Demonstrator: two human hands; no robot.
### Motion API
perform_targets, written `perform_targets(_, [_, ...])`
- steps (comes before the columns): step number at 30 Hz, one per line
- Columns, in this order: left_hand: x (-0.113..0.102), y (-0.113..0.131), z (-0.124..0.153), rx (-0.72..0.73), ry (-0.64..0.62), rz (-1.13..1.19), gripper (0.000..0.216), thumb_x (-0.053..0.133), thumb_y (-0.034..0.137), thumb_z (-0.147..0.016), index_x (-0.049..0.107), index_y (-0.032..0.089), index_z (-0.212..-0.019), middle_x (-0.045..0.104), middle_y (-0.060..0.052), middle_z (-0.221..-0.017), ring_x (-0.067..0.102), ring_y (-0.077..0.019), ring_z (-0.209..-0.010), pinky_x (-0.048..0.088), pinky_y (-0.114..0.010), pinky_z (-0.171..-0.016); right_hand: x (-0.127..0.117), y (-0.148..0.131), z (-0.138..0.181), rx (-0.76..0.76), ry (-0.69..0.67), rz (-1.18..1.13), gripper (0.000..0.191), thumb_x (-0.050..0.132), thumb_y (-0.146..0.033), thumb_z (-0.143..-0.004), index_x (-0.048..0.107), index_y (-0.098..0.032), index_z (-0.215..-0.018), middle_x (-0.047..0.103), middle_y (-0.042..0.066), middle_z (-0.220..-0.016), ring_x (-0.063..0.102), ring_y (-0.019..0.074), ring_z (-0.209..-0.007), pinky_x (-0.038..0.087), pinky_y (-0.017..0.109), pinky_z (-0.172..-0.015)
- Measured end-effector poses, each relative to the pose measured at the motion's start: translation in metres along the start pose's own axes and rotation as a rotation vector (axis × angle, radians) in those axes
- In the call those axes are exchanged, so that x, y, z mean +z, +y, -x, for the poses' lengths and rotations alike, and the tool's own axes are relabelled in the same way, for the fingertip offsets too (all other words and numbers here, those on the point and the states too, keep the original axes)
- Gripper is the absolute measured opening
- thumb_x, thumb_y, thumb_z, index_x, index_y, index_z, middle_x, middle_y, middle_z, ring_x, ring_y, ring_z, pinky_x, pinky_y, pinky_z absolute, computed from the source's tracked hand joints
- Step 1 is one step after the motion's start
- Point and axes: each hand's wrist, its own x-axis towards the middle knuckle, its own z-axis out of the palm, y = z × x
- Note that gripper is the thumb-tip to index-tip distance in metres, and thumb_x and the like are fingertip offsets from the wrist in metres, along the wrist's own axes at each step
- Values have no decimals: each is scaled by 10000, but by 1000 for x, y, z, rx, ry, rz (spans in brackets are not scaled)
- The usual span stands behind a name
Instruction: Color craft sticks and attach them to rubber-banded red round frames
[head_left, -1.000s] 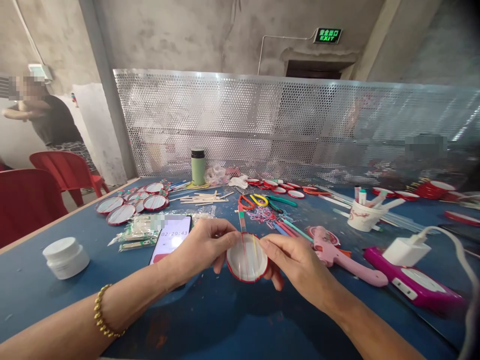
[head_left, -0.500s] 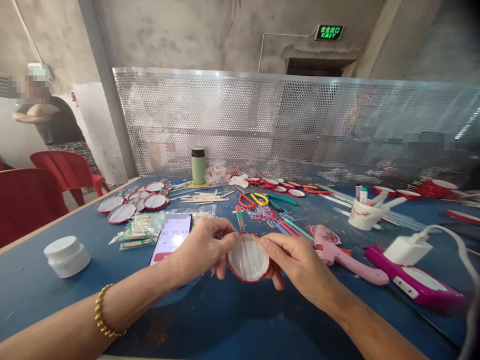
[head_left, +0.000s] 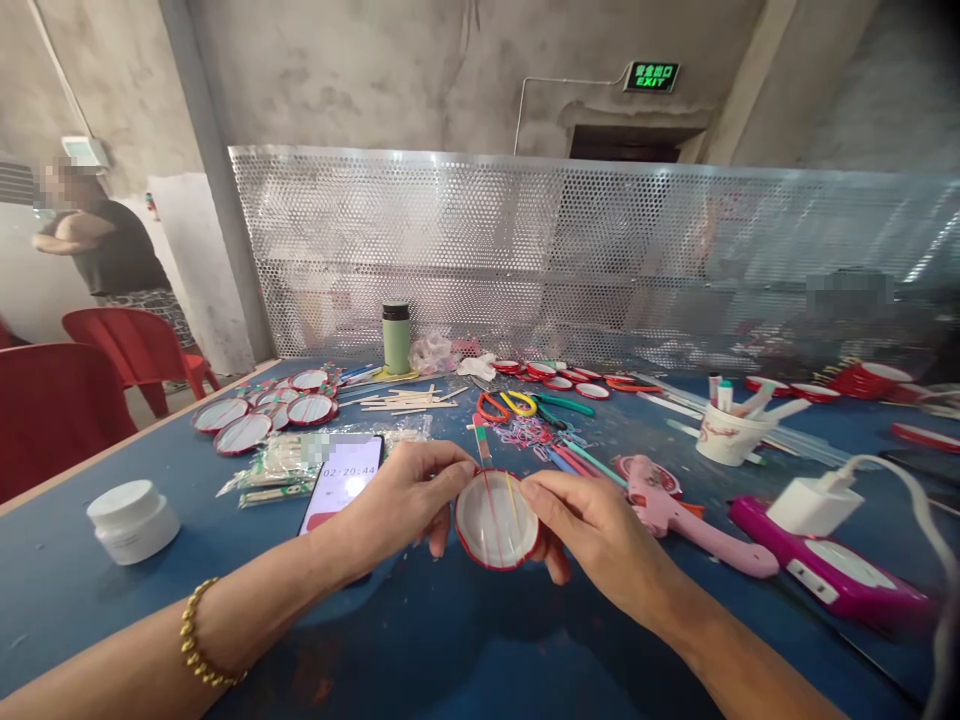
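Between my hands, above the blue table, is a small round red-rimmed disc (head_left: pixel 495 530) with a pale face. A red band and a yellow band run across it, and a flat stick (head_left: pixel 481 436) with green and red marks rises from its top. My left hand (head_left: pixel 420 490) is closed at the disc's upper left rim, thumb and forefinger pinched together there. On the right, my right hand (head_left: pixel 581 515) grips the rim with the thumb in front and fingers behind. Beyond lie loose coloured rubber bands (head_left: pixel 525 432) and scissors with yellow handles (head_left: pixel 519 403).
A phone (head_left: pixel 349 470) showing a timer lies by my left forearm, with a white jar (head_left: pixel 133 522) further left. A pink glue gun (head_left: pixel 694 525), purple power strip (head_left: pixel 832 565) and cup of pens (head_left: pixel 727 435) stand right. Finished-looking discs (head_left: pixel 244 432) and wooden sticks (head_left: pixel 409 398) lie behind.
The view has tilted up slightly, so everything sits a little lower. My left fingers have shifted slightly at the disc's rim; both hands still hold it.
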Motion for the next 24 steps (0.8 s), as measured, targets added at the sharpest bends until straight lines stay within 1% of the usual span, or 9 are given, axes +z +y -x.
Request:
perform_targets(2, [0, 0, 0, -7, 11, 11, 346, 491, 447, -959, 566, 177, -757, 493, 64, -428, 484, -69, -377, 315, -173, -417, 0, 0, 0, -9, 6, 28, 475, 449, -569, -984, 554, -197, -707, 578, -26, -568, 540, 94, -423, 381, 205, -432])
perform_targets(4, [0, -1, 0, -51, 7, 29, 377, 499, 464, -954, 529, 180, -708, 489, 60, -411, 466, -64, -353, 295, -169, -399, 1, 0, 0, -20, 16, 60, 466, 450, -561, -983, 555, -197, -711, 566, -31, -565, 531, 92, -418, 372, 203, -428])
perform_targets(7, [-1, -1, 0, -126, -48, 92, 399, 488, 478, -958, 502, 186, -686, 478, 51, -369, 443, -70, -314, 276, -164, -363, 1, -2, -1, -34, 22, 92, 453, 444, -545, -983, 560, -196, -719, 554, -36, -565, 522, 91, -416, 367, 203, -427])
perform_targets(9, [-2, -2, 0, -146, -98, 168, 376, 489, 463, -959, 523, 183, -711, 495, 40, -371, 468, -85, -314, 300, -164, -350, 1, -3, -1, -47, 16, 110, 447, 432, -522, -990, 553, -198, -708, 539, -40, -556, 519, 91, -415, 363, 203, -430])
perform_targets(13, [-4, -5, 0, -157, -168, 272, 342, 495, 417, -963, 568, 163, -745, 579, -5, -421, 537, -110, -344, 376, -168, -351, 2, -3, -2, -79, 11, 155, 448, 420, -508, -996, 535, -203, -689, 533, -40, -560, 516, 91, -418, 366, 206, -435])
perform_targets(15, [-5, -5, 0, -166, -199, 282, 360, 494, 436, -969, 580, 155, -761, 604, -23, -436, 557, -113, -356, 403, -167, -364, 1, -1, -2, -87, 29, 169, 453, 418, -519, -995, 540, -203, -695, 539, -39, -556, 519, 93, -415, 366, 208, -431])
perform_targets(17, [-5, -6, 0, -170, -223, 284, 349, 514, 446, -964, 588, 150, -796, 625, -31, -457, 591, -121, -387, 438, -171, -389, 0, 1, -3, -82, 79, 168, 458, 413, -530, -998, 542, -204, -703, 549, -37, -553, 525, 96, -415, 368, 209, -430])
perform_targets(20, [-4, -6, -1, -157, -227, 275, 267, 535, 384, -957, 575, 150, -834, 653, -34, -496, 650, -139, -455, 486, -181, -437, -3, 4, -3, -63, 157, 160, 464, 411, -537, -998, 525, -205, -694, 566, -31, -562, 530, 98, -418, 384, 210, -439])
perform_targets(24, [-2, -7, -2, -148, -245, 233, 248, 530, 321, -945, 562, 144, -774, 649, -26, -504, 634, -125, -426, 488, -182, -431, -4, 6, -4, -59, 157, 152, 443, 441, -535, -987, 548, -202, -716, 574, -29, -561, 535, 104, -418, 388, 214, -435])
